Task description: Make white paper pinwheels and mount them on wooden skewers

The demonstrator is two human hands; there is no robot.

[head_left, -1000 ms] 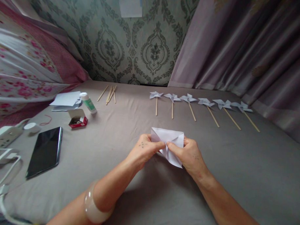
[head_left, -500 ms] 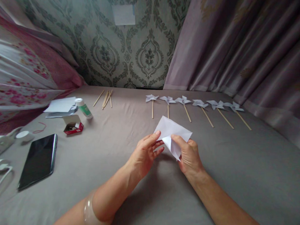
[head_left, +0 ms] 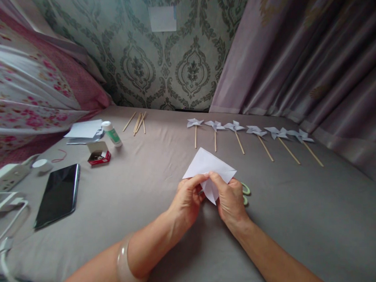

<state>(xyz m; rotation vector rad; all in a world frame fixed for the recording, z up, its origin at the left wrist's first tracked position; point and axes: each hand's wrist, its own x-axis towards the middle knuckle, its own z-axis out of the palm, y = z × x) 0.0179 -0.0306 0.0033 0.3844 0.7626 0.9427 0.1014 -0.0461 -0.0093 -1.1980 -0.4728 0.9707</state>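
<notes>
A white sheet of paper point(head_left: 209, 161) is held up between both hands above the grey cloth, its near corner bent inward. My left hand point(head_left: 187, 198) is closed on its left side, the thumb pressing near the middle. My right hand point(head_left: 231, 197) pinches it from the right, thumb on top and close to the left thumb. Partly hidden behind the right hand are the light green handles of scissors point(head_left: 246, 189); their blades do not show. Beyond the hands, several paper pinwheels point(head_left: 233, 126) on wooden sticks lie in a row.
At the left lie a black phone point(head_left: 58, 195), a red box of small pins point(head_left: 99, 156), a glue bottle point(head_left: 112, 134), stacked paper point(head_left: 83, 131) and a power strip point(head_left: 11, 177). Several loose wooden sticks point(head_left: 139, 123) rest near the patterned wall. Curtains hang on both sides.
My left hand has closed onto the paper, its thumb now beside the right one. The paper has turned and shifted slightly left. Green scissor handles have come into view. The camera view has shifted slightly.
</notes>
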